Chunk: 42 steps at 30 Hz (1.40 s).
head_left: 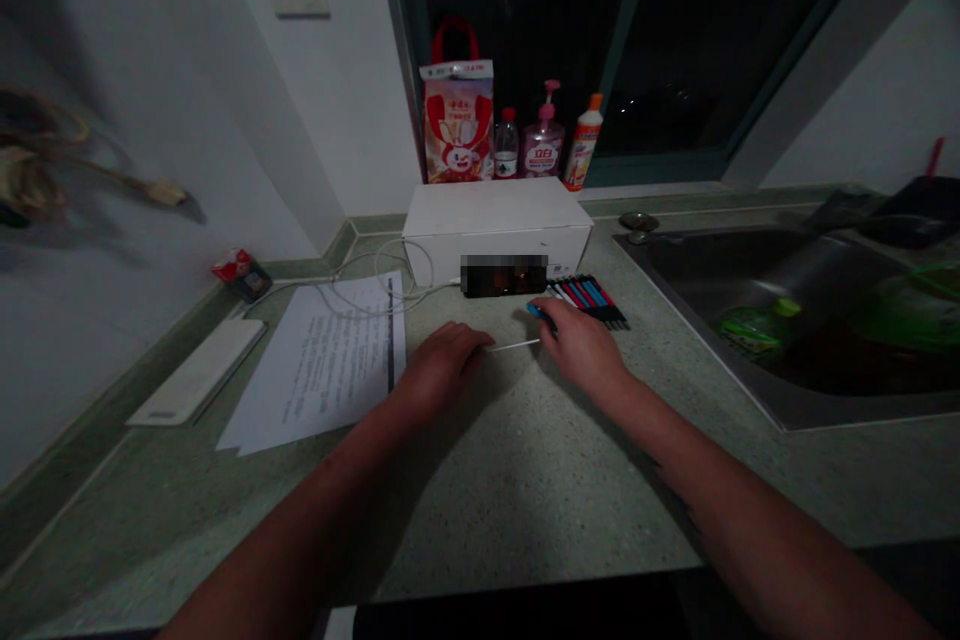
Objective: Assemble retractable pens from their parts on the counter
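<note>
Head view: left hand (pixel 442 370) and right hand (pixel 581 350) both low over the bench (pixel 525 490), close together, just in front of a blurred-out black device (pixel 502 276). Right fingers (pixel 551 317) curled and clamped on a blue-tipped pen (pixel 534 310); only the tip shows, the rest is hidden by the hand. Left fingers (pixel 469 345) together, palm down, not visibly clamped on anything. A thin white stick (pixel 514 346) lies between the hands, one end at the right hand; can't tell whether it's touching the left fingers or held by either hand (too thin and dim). Just beside the right hand, a row of pens (pixel 589 302) with black, red and blue bodies lies side by side on the bench, in front of a white cardboard box (pixel 495 220). A white cable (pixel 386 285) runs from the device across sheets of printed paper (pixel 322 360), left of the hands. Further left: a flat white board (pixel 199 370) and a small red pack (pixel 240 270). On the window sill behind the box: a snack bag with a red handle (pixel 456 120), a small bottle (pixel 506 145), a pump bottle (pixel 544 148) and a white bottle with an orange cap (pixel 583 142). Steel sink (pixel 772 310) on the right, with green items inside.
</note>
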Each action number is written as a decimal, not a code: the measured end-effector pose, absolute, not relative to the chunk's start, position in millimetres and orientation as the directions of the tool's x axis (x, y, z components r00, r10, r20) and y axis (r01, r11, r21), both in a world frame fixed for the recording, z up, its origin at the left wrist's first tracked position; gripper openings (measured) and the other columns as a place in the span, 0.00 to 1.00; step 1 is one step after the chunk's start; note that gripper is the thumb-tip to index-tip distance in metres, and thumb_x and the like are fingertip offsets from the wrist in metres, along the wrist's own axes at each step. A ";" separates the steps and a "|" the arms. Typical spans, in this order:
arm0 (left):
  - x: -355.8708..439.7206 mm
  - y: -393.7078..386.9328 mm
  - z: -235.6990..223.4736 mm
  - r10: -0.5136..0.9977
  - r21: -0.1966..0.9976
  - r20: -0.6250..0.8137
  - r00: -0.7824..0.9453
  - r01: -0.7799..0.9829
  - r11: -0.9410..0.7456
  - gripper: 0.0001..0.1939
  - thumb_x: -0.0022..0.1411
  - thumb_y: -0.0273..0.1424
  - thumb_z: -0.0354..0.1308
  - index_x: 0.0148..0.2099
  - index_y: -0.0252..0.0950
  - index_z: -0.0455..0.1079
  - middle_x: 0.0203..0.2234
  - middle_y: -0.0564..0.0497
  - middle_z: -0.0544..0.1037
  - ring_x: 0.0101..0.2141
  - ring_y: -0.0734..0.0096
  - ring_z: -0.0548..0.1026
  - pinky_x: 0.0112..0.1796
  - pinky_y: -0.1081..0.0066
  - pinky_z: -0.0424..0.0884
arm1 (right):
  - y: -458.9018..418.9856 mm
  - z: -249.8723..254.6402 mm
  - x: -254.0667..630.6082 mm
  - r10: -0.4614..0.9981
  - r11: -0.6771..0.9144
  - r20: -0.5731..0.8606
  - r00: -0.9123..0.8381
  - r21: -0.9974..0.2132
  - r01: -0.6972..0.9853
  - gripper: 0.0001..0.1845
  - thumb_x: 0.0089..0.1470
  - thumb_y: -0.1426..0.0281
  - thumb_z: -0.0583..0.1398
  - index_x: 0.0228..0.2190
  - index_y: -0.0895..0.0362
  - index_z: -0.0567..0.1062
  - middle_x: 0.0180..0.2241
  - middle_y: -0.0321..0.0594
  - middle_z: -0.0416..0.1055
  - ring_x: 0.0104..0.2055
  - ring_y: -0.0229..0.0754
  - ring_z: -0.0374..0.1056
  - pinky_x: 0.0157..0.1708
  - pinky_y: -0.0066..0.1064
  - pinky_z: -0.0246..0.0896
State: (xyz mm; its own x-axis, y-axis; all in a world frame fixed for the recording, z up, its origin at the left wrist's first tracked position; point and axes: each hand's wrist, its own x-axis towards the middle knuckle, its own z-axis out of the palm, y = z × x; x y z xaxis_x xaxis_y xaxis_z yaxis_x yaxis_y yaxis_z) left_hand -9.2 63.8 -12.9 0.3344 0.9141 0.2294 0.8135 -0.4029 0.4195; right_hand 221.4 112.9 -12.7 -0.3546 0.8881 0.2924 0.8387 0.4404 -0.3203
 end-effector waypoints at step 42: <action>-9.6 73.1 -22.4 0.979 0.372 0.184 0.092 0.915 -0.156 0.09 0.67 0.26 0.55 0.45 0.34 0.78 0.41 0.43 0.80 0.45 0.54 0.75 0.47 0.59 0.69 | 104.7 -12.6 216.3 0.831 0.556 0.162 -0.531 -0.231 0.799 0.19 0.67 0.75 0.52 0.53 0.52 0.77 0.48 0.43 0.77 0.43 0.46 0.75 0.38 0.33 0.63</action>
